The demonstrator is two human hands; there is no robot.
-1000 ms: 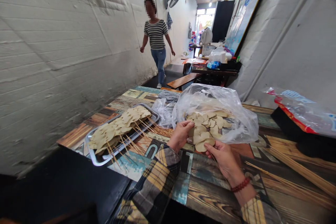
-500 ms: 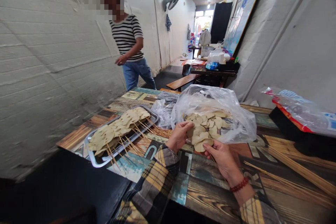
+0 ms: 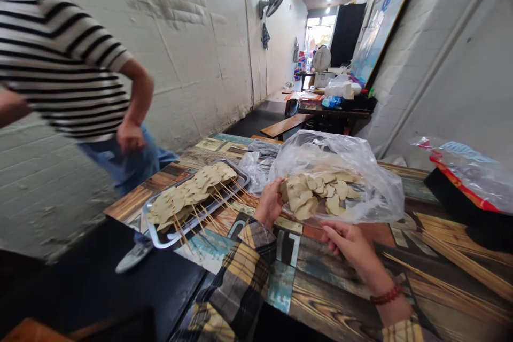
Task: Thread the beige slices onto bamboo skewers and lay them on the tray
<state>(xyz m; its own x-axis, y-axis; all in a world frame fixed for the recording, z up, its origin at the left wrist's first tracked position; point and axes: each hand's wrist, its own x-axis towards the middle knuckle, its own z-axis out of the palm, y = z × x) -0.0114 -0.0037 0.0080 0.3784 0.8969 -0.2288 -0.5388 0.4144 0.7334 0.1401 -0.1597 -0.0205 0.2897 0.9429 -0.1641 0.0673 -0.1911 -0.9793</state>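
Observation:
My left hand (image 3: 271, 203) is closed on several thin, pale beige slices (image 3: 301, 204), bunched at the mouth of a clear plastic bag (image 3: 379, 184). More loose slices (image 3: 334, 187) lie inside the bag. To the right, my right hand (image 3: 343, 240) is apart from the slices, its thumb and forefinger pinched on what looks like a thin bamboo skewer, only faintly visible. On the left, a metal tray (image 3: 154, 239) bears a heap of skewered slices (image 3: 188, 195); their bare sticks (image 3: 208, 218) stick out over the rim towards me.
Loose bamboo skewers (image 3: 460, 256) lie on the right of the patterned wooden table (image 3: 320, 278). A black container (image 3: 451, 200) with plastic packaging stands at the right edge. Beyond the table's left side is a person in a striped shirt (image 3: 76, 64). A bench (image 3: 286, 125) is behind.
My right hand has drawn away from the slices to the right, while my left hand keeps hold of them. The person in the striped shirt has come much closer on the left.

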